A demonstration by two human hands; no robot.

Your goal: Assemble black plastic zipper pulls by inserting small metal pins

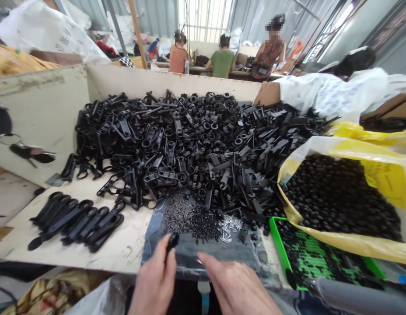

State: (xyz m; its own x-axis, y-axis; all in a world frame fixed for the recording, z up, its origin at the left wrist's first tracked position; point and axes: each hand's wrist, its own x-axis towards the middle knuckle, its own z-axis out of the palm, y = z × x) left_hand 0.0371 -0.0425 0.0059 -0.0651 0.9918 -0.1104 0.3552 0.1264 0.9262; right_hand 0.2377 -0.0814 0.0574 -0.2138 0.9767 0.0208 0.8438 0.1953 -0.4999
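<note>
My left hand (155,280) is closed around a black plastic part (172,241), whose rounded end shows above the thumb and fingers. To its right, my right hand (236,284) has its thumb and index finger pinched together. A small pale glint shows at those fingertips, too small to name. Both hands are over the front of a dark mat (196,253). On the mat lie small grey pieces (178,214), small black pieces (206,224) and silver pins (229,225), in piles side by side.
Behind the mat rises a heap of black plastic parts (176,144). Several long black pieces (78,223) lie in a row at left. A yellow-white bag (290,210) of black pieces and a green tray (278,245) stand at right, near a grey cylindrical tool (357,293). People sit beyond the wooden wall (176,83).
</note>
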